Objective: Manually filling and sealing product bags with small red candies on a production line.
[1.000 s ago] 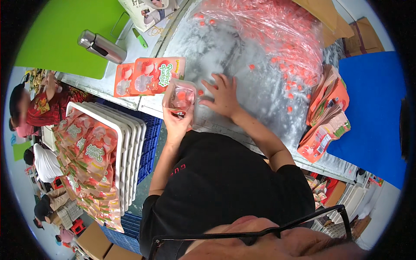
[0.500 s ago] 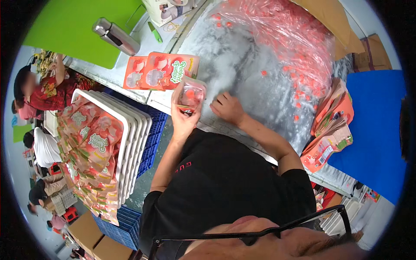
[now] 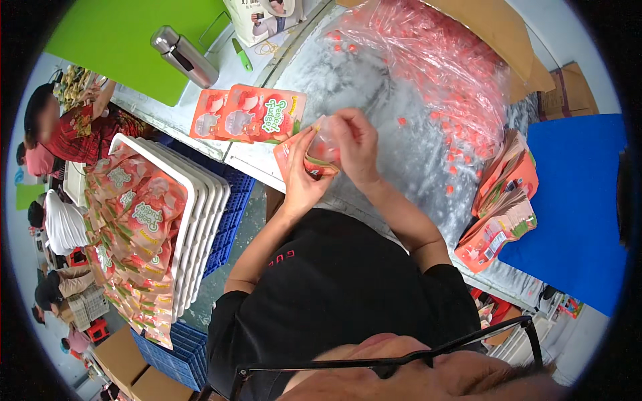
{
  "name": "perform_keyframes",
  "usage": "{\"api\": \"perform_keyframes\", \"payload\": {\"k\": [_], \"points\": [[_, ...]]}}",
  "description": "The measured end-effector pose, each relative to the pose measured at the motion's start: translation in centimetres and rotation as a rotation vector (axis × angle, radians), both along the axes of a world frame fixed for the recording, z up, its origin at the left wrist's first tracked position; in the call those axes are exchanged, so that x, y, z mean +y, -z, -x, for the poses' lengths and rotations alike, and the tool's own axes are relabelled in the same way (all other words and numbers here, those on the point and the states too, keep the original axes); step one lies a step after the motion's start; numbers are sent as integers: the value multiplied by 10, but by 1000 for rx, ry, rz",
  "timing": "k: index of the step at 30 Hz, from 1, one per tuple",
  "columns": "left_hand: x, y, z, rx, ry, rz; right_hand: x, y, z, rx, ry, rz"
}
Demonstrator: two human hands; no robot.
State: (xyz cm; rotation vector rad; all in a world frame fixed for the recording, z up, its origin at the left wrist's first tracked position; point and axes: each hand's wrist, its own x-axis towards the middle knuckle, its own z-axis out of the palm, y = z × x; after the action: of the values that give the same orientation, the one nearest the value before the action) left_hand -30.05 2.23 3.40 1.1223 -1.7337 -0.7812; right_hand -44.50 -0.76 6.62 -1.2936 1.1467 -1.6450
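My left hand grips a small pink-red pouch near the front edge of the table. Red candies show through the pouch's see-through side. Against its upper right side is my right hand, its fingers curled and pressed together; whether they pinch the pouch's edge or some small piece is hidden. Two flat pouches of the same print lie just beyond my left hand. Loose red candies are scattered to the right of my hands, beside a large see-through plastic bag of candies.
Pouches fill the top of a stack of white trays at left. More pouches stand bundled at right, by a blue panel. A steel flask and green knife are at the far left. Several people sit beyond the trays.
My right hand has risen from the tabletop to the pouch's upper side. My left hand has shifted slightly right and tilted the pouch.
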Motion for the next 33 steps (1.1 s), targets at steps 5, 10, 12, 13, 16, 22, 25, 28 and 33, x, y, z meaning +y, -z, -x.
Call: {"api": "perform_keyframes", "payload": {"k": [5, 10, 12, 13, 16, 22, 25, 28, 33], "points": [[-1, 12, 1, 47, -39, -25, 6, -3, -10, 406, -13, 196], [-10, 12, 5, 124, 8, -1, 14, -7, -8, 536, -66, 355], [-6, 16, 8, 188, 6, -4, 23, -14, -10, 556, -80, 348], [-4, 19, 10, 219, 5, -5, 25, -16, -10, 566, -87, 344], [0, 25, 13, 137, 14, -64, 15, -13, 6, 922, -246, 352], [3, 15, 17, 185, -13, -153, 0, -30, 16, 685, -448, -92], [-2, 16, 13, 285, -4, -230, 6, -50, 10, 569, -323, -7], [-3, 7, 13, 330, 12, -180, 2, -42, 14, 251, -317, -46], [1, 9, 10, 332, 7, -169, 9, -62, 24, 656, -390, -49]]}}
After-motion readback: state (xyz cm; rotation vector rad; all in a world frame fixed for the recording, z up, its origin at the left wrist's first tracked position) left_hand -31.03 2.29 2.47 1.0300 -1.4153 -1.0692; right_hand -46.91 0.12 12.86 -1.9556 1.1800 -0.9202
